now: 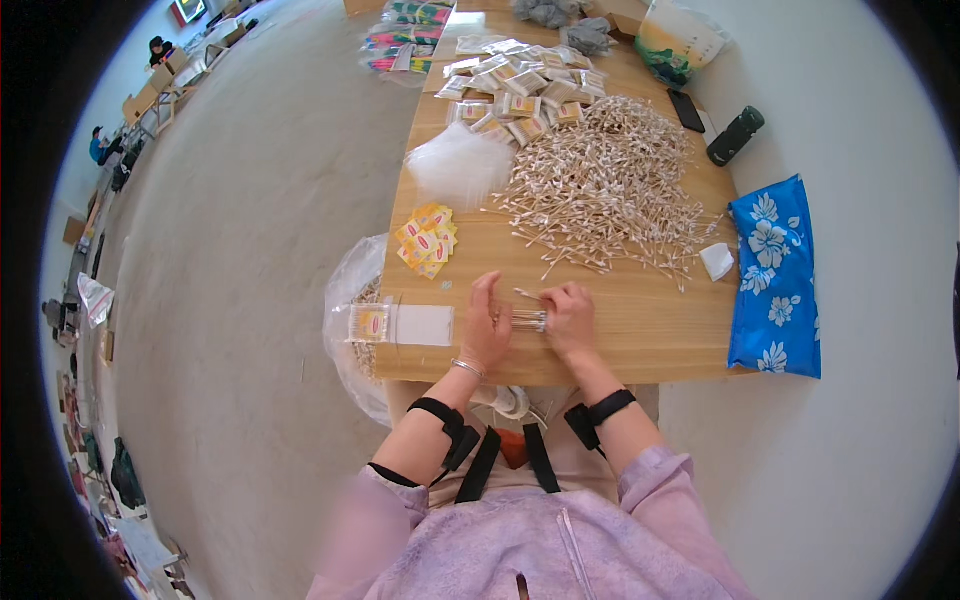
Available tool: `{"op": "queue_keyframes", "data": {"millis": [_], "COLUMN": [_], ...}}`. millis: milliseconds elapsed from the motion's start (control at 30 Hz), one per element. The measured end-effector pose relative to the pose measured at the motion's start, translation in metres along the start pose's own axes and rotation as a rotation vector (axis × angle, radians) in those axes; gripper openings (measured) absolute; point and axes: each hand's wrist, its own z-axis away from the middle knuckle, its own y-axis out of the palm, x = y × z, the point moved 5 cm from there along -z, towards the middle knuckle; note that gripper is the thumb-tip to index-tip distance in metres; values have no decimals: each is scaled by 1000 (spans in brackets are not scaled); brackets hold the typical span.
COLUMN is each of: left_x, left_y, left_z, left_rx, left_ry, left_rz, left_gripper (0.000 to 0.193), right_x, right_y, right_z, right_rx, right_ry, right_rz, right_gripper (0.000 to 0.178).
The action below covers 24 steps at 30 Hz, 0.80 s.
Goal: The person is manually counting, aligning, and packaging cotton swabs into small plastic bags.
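Note:
A small bundle of cotton swabs lies on the table near its front edge, between my two hands. My left hand stands on its side with curled fingers at the bundle's left end. At the right end, the bent fingers of my right hand close around the swabs. One loose swab sticks out above the bundle, near my right fingertips. Left of my left hand lies a blank white card. Beside it, a clear packet of swabs with a yellow label sits at the table's left edge.
A large swab heap covers the table's middle. Around it are yellow cards, clear plastic bags, filled packets, a phone, a dark bottle and a blue floral pouch. A plastic sack hangs at left.

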Motion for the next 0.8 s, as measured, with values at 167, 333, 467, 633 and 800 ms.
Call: {"op": "queue_keyframes", "data": {"millis": [167,333,467,633,800], "left_x": [24,31,29,26,33], "left_y": [-4,-2,-2,-5,-4], "left_z": [2,2,2,1,4], "left_rx": [-109,-142,-175,-158,-172], "left_ry": [-177,-270,-288,-294,-299], "left_rz": [205,331,401,319,392], "left_gripper": [33,30,28,29,30], "right_x": [32,49,40,39,47], "right_y": [3,14,31,32,25], "right_z": [3,36,34,26,49], "right_rx": [107,120,394,398,493], "right_ry": [-22,-242,-203,-210,-200], "right_rz": [21,361,367,457,395], "right_gripper": [13,58,88,94,89]}}
